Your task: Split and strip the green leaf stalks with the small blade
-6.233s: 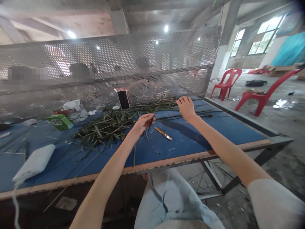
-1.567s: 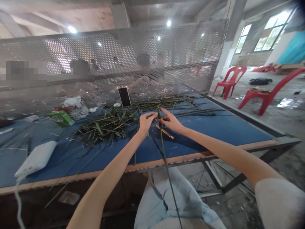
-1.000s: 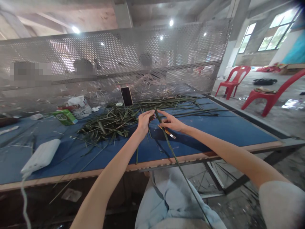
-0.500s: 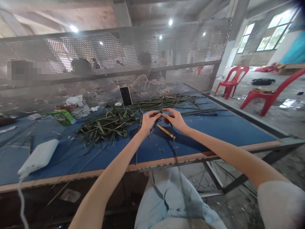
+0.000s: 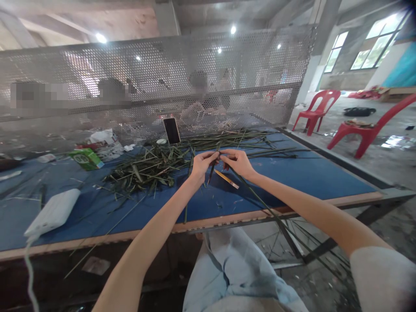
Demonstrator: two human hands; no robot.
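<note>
My left hand (image 5: pixel 204 164) and my right hand (image 5: pixel 238 163) meet fingertip to fingertip above the blue table (image 5: pixel 292 177). Both pinch green leaf strips; the spot where the strips cross is partly hidden by my fingers. One long leaf strip (image 5: pixel 256 196) trails from under my right hand, over the table's front edge and down to the right. A short end points down below my left fingers. Just beneath my hands lies a yellow-handled tool (image 5: pixel 226 178), perhaps a craft knife. To the left of my left hand is a heap of cut leaf strips (image 5: pixel 146 167).
Long leaf stalks (image 5: pixel 227 139) lie along the back. A phone (image 5: pixel 171 131) leans upright near the perforated metal screen (image 5: pixel 156 73), with people behind it. At left are a white power bank (image 5: pixel 53 212) with a cable and a green box (image 5: pixel 86 159). Red chairs (image 5: pixel 316 110) stand at right.
The long leaf strip has swung from hanging straight down over my lap to slanting off to the right. My hands have barely shifted, still pinching together.
</note>
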